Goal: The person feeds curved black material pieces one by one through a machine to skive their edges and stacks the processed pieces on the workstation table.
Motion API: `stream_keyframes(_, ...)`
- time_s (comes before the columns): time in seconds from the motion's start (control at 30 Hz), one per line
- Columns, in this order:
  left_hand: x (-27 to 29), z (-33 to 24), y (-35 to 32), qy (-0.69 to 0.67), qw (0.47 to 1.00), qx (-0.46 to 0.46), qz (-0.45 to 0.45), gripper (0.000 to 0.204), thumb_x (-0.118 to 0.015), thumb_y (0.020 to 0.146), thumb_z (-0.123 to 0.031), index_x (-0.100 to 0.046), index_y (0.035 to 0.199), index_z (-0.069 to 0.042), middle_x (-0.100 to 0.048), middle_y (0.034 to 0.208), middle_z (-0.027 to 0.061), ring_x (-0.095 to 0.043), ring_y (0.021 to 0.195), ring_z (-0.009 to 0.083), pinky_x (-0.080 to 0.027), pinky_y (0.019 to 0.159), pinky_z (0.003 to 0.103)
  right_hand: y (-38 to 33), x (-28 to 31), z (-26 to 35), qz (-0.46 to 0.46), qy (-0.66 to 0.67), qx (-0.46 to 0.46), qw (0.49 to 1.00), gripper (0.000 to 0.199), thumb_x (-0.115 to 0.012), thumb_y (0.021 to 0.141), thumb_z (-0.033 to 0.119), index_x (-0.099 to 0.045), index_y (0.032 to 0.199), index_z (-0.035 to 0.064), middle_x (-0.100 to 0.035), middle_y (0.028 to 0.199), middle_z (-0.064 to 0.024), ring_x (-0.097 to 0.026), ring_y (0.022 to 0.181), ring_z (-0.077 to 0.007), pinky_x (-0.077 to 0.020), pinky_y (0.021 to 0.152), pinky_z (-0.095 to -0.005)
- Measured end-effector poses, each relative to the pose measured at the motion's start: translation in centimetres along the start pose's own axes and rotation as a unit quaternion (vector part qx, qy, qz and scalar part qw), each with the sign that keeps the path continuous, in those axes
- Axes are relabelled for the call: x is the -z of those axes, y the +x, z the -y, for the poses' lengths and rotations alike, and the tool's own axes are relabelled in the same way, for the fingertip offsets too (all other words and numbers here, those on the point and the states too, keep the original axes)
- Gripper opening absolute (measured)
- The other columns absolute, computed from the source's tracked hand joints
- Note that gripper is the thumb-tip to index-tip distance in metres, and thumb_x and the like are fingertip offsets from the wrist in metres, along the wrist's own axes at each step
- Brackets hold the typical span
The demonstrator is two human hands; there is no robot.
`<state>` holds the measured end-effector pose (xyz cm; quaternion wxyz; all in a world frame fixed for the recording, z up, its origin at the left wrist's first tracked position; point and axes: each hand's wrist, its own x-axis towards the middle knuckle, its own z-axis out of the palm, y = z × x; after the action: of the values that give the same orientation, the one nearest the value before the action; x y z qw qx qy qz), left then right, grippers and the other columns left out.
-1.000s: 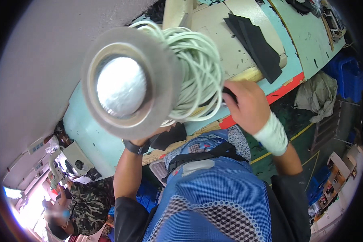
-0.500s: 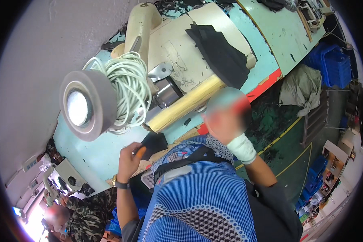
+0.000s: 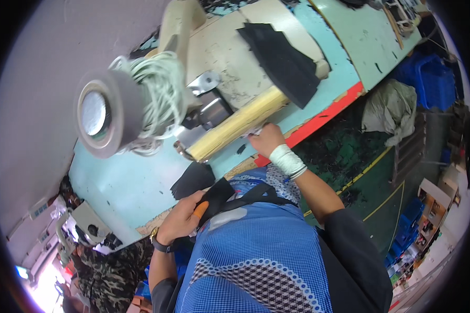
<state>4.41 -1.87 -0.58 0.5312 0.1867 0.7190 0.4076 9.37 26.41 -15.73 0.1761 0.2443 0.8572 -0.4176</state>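
Observation:
My left hand (image 3: 183, 216), with an orange cover on one finger, grips a black flat piece (image 3: 218, 195) just above my apron. Beyond it, more black pieces (image 3: 194, 180) lie on the table's near edge. My right hand (image 3: 269, 140), white wrapping at its wrist, is closed beside the yellow bar (image 3: 240, 124). Its fingertips are at a small pale thing I cannot make out. Left of that bar stands the metal head (image 3: 214, 109) of a cream machine (image 3: 175, 34). A fanned stack of black pieces (image 3: 284, 65) lies on the machine's cream bed.
A grey ring-shaped roll (image 3: 121, 112) and a bundle of white cord (image 3: 159, 88) stand in front at the left. A blue crate (image 3: 433, 83) and a pale sack (image 3: 391, 112) are on the right. Another person in camouflage clothing (image 3: 112, 279) is at lower left.
My left hand has come nearer to my body and now holds a black piece. My right hand has moved left and away from me, up to the yellow bar. The view has shifted slightly.

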Motion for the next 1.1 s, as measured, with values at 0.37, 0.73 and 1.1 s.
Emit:
stream_keyframes(0.37,4.1,-2.0,3.3,-0.135,0.982,0.061,-0.118,0.019,-0.061,0.096,-0.016,-0.065,0.091,0.003,-0.058,0.073,-0.0042,-0.045,0.065,0.0009,-0.035,0.054,0.019,0.5,1.7,-0.2,0.104,0.020,-0.009,0.994,0.045,-0.068,0.079,0.038,-0.067,0.115,0.0101,-0.064,0.120,-0.0175,-0.057,0.115,-0.0361,-0.0452,0.099,-0.0403)
stream_keyframes(0.73,7.6,-1.4,5.1,-0.139,0.987,0.042,-0.073,0.019,-0.058,0.098,-0.017,-0.065,0.098,0.000,-0.063,0.080,-0.0036,-0.050,0.066,0.0016,-0.040,0.057,0.020,0.2,10.0,5.4,0.394,-0.192,-0.081,0.895,0.056,-0.075,0.076,0.054,-0.068,0.074,-0.0018,-0.060,0.055,-0.0108,-0.058,0.047,-0.0219,-0.0483,0.051,-0.0343)
stream_keyframes(1.1,6.2,-1.4,8.6,-0.003,0.991,-0.051,-0.125,0.032,-0.050,0.102,-0.032,-0.056,0.088,-0.004,-0.053,0.052,0.0008,-0.044,0.038,0.0061,-0.032,0.037,0.021,-1.8,10.8,12.1,-0.075,-0.135,0.273,0.949,0.029,-0.070,0.080,0.012,-0.062,0.105,-0.0003,-0.064,0.086,-0.0156,-0.062,0.081,-0.0356,-0.0488,0.070,-0.0442)
